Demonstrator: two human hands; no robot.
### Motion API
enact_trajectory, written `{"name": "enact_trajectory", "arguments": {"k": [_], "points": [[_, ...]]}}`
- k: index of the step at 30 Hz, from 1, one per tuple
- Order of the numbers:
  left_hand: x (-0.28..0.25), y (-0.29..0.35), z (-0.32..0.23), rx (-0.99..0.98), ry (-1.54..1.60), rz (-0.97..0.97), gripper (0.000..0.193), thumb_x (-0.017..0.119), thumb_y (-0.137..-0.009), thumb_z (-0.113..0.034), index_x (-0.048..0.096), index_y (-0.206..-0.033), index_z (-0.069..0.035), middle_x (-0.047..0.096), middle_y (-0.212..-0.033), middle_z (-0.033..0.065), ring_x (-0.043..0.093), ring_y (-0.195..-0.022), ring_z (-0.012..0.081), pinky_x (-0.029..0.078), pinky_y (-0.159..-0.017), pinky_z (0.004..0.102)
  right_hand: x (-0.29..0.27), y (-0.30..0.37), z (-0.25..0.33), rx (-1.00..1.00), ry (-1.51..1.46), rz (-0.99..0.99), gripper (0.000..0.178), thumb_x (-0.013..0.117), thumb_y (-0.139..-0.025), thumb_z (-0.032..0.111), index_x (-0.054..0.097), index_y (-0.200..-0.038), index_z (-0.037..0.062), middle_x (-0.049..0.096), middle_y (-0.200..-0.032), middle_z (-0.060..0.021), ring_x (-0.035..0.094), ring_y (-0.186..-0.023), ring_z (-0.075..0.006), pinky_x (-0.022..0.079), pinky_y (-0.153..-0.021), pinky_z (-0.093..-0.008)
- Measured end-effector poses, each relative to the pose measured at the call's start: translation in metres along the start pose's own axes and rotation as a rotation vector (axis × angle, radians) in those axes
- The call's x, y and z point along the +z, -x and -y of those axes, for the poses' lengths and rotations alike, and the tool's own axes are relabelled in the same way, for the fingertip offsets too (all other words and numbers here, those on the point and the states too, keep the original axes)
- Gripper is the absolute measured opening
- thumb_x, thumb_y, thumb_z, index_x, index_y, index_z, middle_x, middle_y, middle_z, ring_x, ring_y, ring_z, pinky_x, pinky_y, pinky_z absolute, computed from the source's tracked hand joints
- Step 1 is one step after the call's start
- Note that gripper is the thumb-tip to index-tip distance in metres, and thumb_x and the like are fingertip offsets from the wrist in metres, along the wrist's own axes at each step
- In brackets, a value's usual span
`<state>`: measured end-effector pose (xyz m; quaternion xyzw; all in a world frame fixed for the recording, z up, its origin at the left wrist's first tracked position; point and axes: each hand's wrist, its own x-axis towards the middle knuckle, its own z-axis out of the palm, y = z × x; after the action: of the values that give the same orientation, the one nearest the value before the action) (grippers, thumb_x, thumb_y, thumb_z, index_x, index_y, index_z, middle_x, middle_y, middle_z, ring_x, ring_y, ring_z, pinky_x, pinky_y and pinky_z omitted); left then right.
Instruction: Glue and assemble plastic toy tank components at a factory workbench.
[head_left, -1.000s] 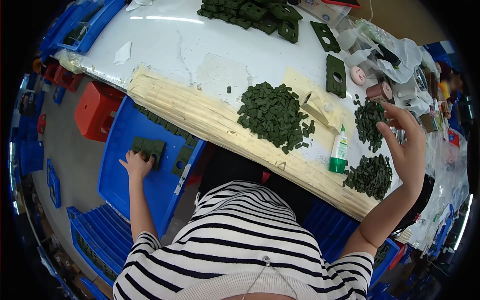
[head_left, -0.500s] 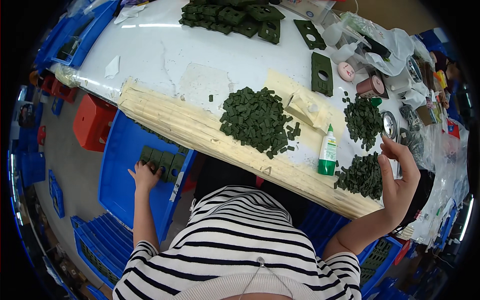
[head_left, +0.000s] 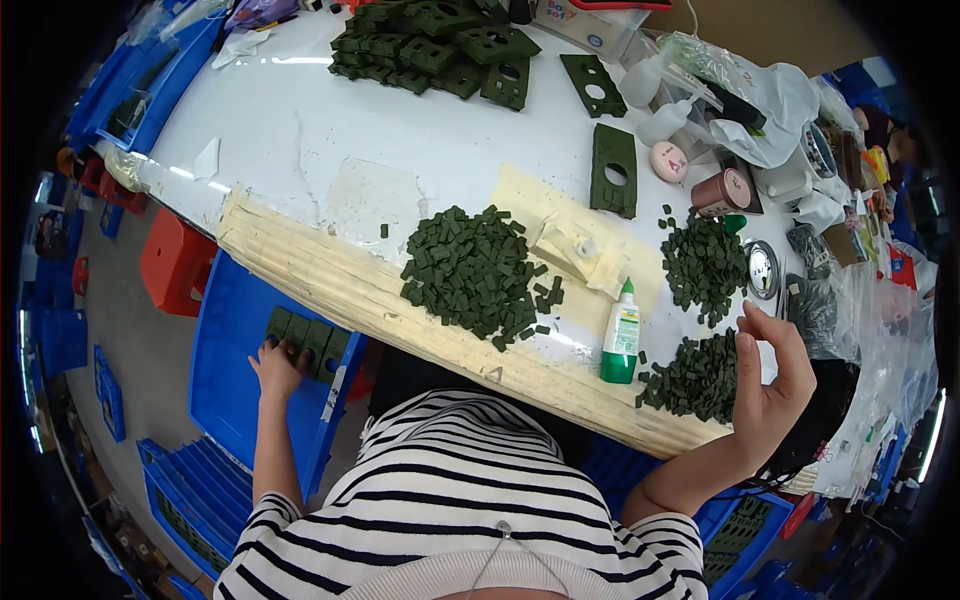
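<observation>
The left hand point(head_left: 278, 370) lies with bent fingers over dark green plates point(head_left: 318, 336) set side by side in a blue tray point(head_left: 222, 400) beside the desk point(head_left: 270, 130); whether it grips one, I cannot tell. The right hand point(head_left: 778, 370), thumb and curled fingertips apart, hovers near a pile of small green pieces point(head_left: 692, 380).

Left hand point(head_left: 279, 372) outstretched, fingers spread; right hand point(head_left: 778, 375) up, elbow bent, thumb off forefinger.
</observation>
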<state>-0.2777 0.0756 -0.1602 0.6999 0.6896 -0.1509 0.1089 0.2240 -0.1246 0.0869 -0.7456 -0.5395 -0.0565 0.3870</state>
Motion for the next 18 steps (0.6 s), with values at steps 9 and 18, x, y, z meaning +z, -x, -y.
{"name": "enact_trajectory", "arguments": {"k": [9,18], "points": [[-0.010,-0.007,-0.013,0.011,-0.023,0.043,0.038,0.067,-0.073,-0.039,0.062,-0.093,-0.007,0.049,-0.116,0.0192,0.041,-0.115,0.0365,0.021,-0.101,0.0606,-0.002,0.008,-0.019,-0.020,0.014,-0.189,0.011,0.062,-0.075,-0.003,0.065,-0.086,-0.0058,0.059,-0.064,-0.0100,0.053,-0.057,-0.0152,0.038,-0.054,-0.0238],[-0.006,-0.017,-0.014,0.003,-0.068,0.101,0.038,0.065,-0.074,-0.039,0.063,-0.095,-0.008,0.049,-0.117,0.0201,0.038,-0.120,0.0374,0.020,-0.102,0.0610,0.001,0.010,-0.019,-0.017,0.000,-0.272,0.016,0.064,-0.077,0.010,0.065,-0.082,-0.0050,0.057,-0.059,-0.0094,0.050,-0.054,-0.0176,0.037,-0.052,-0.0261]]}}
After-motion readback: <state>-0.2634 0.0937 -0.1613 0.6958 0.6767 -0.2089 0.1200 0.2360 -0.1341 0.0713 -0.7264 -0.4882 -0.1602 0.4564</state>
